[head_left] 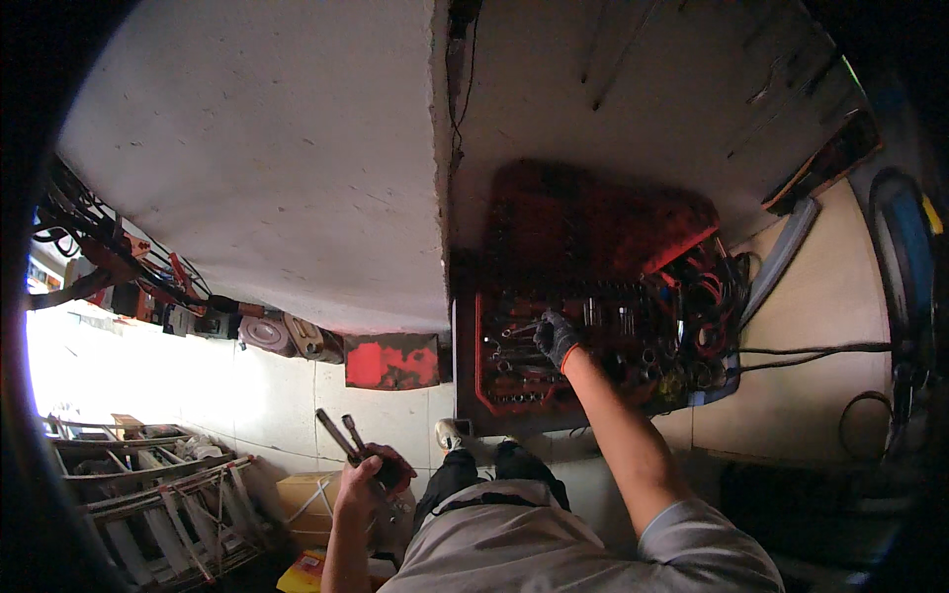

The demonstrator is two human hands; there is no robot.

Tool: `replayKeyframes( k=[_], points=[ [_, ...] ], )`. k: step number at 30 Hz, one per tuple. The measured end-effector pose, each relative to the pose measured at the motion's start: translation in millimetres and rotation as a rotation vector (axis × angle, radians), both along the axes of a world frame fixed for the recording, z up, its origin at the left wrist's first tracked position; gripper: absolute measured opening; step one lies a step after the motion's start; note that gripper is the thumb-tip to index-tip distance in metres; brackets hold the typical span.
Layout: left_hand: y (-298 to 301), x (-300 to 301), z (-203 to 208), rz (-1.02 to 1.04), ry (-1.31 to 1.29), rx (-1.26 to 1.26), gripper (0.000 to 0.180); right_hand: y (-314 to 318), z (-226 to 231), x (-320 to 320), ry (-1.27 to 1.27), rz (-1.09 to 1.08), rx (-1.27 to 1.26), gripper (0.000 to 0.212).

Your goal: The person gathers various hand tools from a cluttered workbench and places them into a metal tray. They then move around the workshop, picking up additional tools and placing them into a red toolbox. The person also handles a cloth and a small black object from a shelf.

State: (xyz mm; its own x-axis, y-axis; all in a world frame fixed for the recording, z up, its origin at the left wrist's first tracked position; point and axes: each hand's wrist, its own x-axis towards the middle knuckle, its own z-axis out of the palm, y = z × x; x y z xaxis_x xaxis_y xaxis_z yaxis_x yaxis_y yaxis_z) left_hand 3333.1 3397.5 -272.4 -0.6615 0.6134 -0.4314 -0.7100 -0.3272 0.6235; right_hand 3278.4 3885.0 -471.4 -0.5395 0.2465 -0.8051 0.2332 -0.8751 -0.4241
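My left hand is closed around a pair of long metal socket-tool bars, which point up and away from me. Something dark red shows at its palm side, too dim to name. On my right hand is a dark grey glove with an orange cuff. It is over the left part of an open red tool case, its fingers bent at the end of a silver wrench. Sockets and more wrenches sit in the case around it; the fingertips are partly hidden.
The case's raised lid leans near the wall. Red and black cables crowd its right end. A red-and-dark box stands by the wall on the left. Ladders and a cardboard carton occupy the lower left.
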Motion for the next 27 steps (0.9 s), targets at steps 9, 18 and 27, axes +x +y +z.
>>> replayKeyframes(
  k=[9, 18, 27],
  points=[
    [60.3, -16.7, -26.6, -0.086, -0.053, 0.305, 0.038, -161.9, 112.3, 73.0, 0.283, 0.417, 0.000, 0.029],
    [102.7, -21.9, -26.9, -0.289, -0.103, 0.305, 0.038, -197.6, 156.2, 97.1, 0.699, 0.895, 0.557, 0.029],
    [76.5, -14.9, -49.3, -0.177, -0.170, 0.359, 0.056, -160.8, 161.6, 120.6, 0.468, 0.021, -0.544, 0.025]
  ],
)
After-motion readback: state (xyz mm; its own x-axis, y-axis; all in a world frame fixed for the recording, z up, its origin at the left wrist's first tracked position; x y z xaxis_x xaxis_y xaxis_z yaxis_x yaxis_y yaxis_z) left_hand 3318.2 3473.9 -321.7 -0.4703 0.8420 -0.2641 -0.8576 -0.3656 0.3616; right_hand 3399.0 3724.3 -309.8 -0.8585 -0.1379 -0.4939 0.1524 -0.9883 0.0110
